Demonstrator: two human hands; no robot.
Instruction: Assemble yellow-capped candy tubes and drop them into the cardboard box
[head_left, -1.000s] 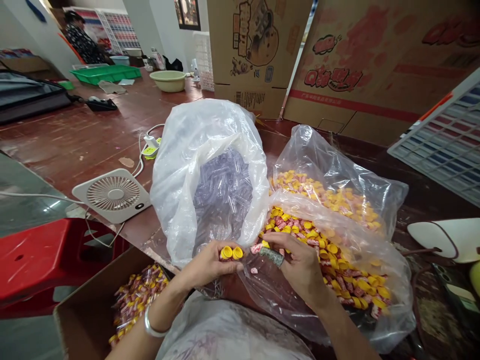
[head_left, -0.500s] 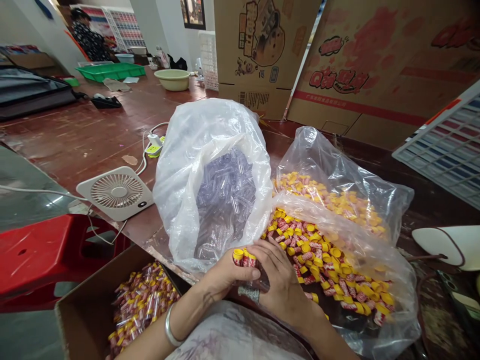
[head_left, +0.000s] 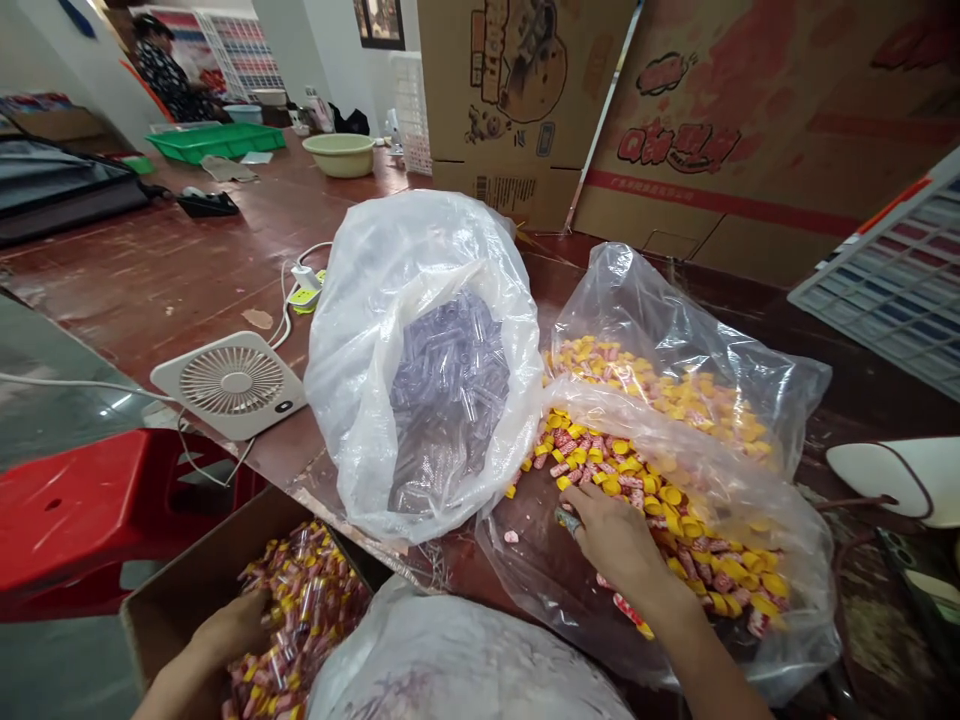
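Observation:
My left hand (head_left: 241,622) is down in the cardboard box (head_left: 161,600) at lower left, against a heap of filled clear tubes (head_left: 307,590) with yellow caps. Its fingers are hidden. My right hand (head_left: 616,535) reaches to the near edge of a pile of small red-and-white printed pieces with yellow caps (head_left: 660,500), fingers extended and nothing visibly held. Grey wrapping (head_left: 568,519) covers part of one digit. The pile lies in a clear plastic bag (head_left: 555,590). Between the hands stands a white bag (head_left: 352,400), open toward me, with empty clear tubes (head_left: 457,360) inside.
A small fan (head_left: 236,383) stands at the table's left edge, beside a red stool (head_left: 67,510). Large cardboard boxes (head_left: 697,210) rise behind the bags. A white rack (head_left: 892,290) is at right. Another person (head_left: 165,75) sits far left.
My hands have separated. The left moved down into the cardboard box, and the capped pieces it held are out of sight. My right hand moved right onto the yellow-capped pile.

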